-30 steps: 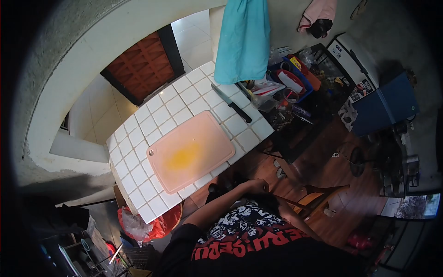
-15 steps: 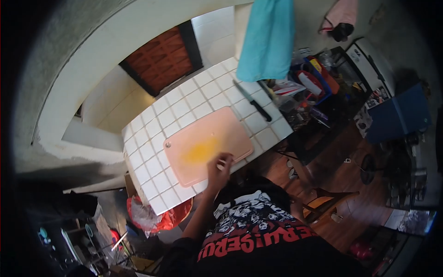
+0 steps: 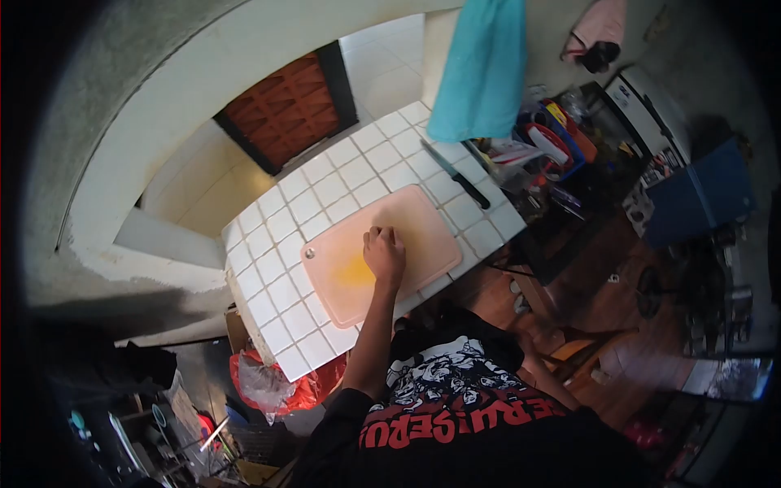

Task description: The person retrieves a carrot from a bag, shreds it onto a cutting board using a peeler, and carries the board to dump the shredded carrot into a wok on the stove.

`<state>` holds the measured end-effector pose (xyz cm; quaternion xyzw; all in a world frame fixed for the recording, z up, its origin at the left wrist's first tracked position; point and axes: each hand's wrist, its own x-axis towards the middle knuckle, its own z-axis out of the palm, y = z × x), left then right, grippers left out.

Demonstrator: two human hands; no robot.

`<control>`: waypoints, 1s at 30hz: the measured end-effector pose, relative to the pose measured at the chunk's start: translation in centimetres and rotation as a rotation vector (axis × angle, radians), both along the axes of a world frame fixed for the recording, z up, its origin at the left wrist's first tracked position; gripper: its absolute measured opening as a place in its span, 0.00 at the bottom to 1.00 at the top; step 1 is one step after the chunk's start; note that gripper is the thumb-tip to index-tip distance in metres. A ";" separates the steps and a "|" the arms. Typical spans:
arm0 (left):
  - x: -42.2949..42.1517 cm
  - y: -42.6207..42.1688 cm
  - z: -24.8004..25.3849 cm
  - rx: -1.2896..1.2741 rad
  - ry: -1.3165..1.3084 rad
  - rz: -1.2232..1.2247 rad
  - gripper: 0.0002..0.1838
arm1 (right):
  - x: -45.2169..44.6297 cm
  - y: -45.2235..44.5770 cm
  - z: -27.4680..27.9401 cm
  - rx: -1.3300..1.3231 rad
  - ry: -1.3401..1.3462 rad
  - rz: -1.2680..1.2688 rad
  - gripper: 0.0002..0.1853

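A pale pink cutting board (image 3: 431, 236) lies at a slant on the white tiled counter. A blurry yellow patch (image 3: 351, 270) shows on its surface; I cannot tell what it is. My left hand (image 3: 384, 252) is over the middle of the board, beside the yellow patch, with its fingers curled closed. Whatever the fingers hold, if anything, is hidden. A kitchen knife (image 3: 460, 177) with a black handle rests on the tiles beyond the board. Part of my right forearm (image 3: 547, 376) shows beside my shirt, but the hand itself is hidden.
The tiled counter (image 3: 281, 305) has edges on both sides. A turquoise towel (image 3: 478, 73) hangs at its far end. Cluttered containers (image 3: 553, 138) stand to the right. A red plastic bag (image 3: 305, 392) sits below the near left corner, and a wooden chair (image 3: 586, 346) stands to the right.
My left hand has moved forward, from the board's near edge to its middle, and its fingers now point away from me. The whole view has shifted slightly.
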<state>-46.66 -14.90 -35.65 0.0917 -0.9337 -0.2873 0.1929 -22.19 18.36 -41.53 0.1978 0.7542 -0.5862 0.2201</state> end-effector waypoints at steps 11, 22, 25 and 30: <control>-1.2 6.0 0.2 0.172 0.114 -0.208 0.08 | -8.4 14.7 2.3 0.008 -0.012 0.627 0.10; -0.9 24.7 3.5 0.251 -0.166 -0.827 0.06 | -49.5 27.6 2.1 0.788 0.573 0.132 0.09; -1.0 25.0 4.5 0.256 -0.265 -0.751 0.06 | -54.0 29.3 -1.1 0.842 0.578 0.262 0.11; -1.4 25.8 4.9 0.313 -0.339 -0.542 0.05 | -55.9 28.6 -2.5 0.901 0.595 0.352 0.10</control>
